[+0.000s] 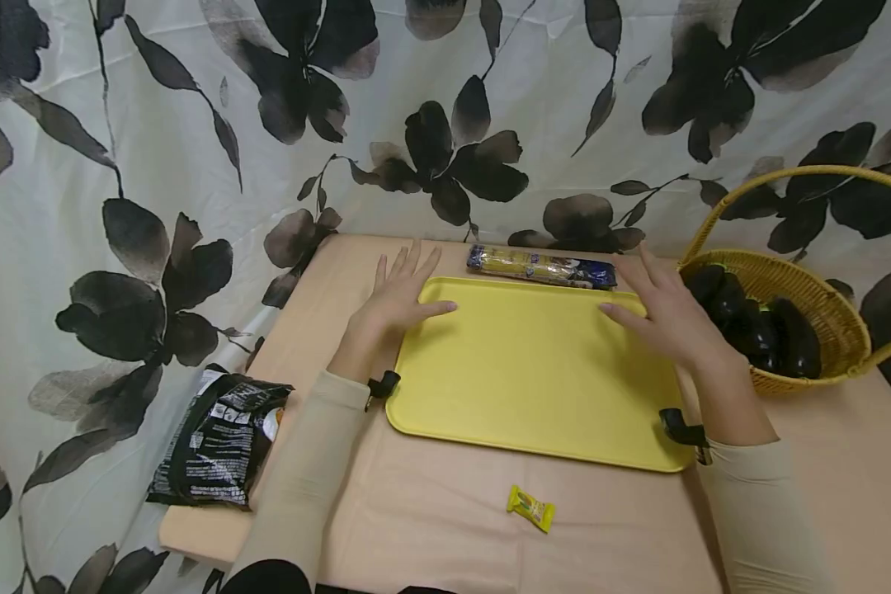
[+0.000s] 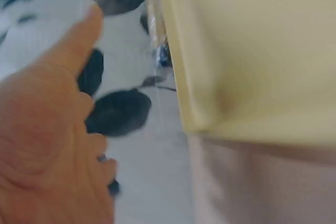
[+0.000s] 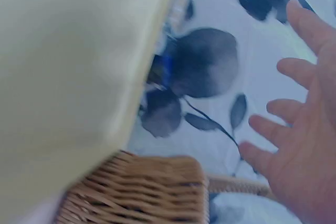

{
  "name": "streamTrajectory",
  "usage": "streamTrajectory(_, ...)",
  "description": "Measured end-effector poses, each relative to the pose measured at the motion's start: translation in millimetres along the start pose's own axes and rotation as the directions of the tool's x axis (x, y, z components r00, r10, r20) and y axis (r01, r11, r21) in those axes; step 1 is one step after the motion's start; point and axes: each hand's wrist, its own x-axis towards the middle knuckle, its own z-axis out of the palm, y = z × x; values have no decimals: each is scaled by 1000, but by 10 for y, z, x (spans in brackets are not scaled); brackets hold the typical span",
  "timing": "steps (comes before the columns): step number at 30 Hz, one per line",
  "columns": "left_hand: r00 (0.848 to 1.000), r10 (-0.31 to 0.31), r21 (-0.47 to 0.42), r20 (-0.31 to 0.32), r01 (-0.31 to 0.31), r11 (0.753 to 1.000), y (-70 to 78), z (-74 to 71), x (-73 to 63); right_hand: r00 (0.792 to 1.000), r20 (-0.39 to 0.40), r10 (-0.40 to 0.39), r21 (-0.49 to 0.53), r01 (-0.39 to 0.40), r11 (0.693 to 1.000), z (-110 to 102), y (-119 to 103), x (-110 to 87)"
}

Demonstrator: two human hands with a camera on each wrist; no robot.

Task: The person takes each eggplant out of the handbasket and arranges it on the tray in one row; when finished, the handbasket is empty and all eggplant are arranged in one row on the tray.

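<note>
A yellow rectangular tray (image 1: 527,375) lies on the table, its surface bare. My left hand (image 1: 397,301) is by its far left corner, fingers spread and pointing away from me, thumb out over the tray. On the other side my right hand (image 1: 661,309) mirrors it at the far right corner, between tray and basket. In the left wrist view the left hand (image 2: 47,129) shows its palm beside the tray's edge (image 2: 181,87), holding nothing. Fingers of the right hand (image 3: 304,124) are apart and hold nothing in the right wrist view.
Behind the tray lies a long blue-and-yellow packet (image 1: 542,266). A wicker basket (image 1: 846,330) with dark glossy eggplants (image 1: 761,334) stands at right. A small yellow wrapped candy (image 1: 531,508) lies in front; a black snack bag (image 1: 219,441) is at the left edge. Floral cloth (image 1: 386,214) hangs behind.
</note>
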Motion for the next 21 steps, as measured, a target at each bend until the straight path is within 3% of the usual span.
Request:
streamTrajectory(4,995,0,-204,100,20,979,-328,45,54,995,-84,47,110,-38,993,-203,21,-77)
streamTrajectory(9,976,27,-334,216,48,941,-607,133,61,977,-190,93,155,-64,986,-394,150,-165)
streamTrajectory(15,970,38,-352,241,51,935,-681,155,27,956,-239,170,199,-124,972,-535,415,-258)
streamTrajectory(21,968,29,-378,251,70,923,-684,151,-8,950,-206,235,230,-186,955,-564,654,-310)
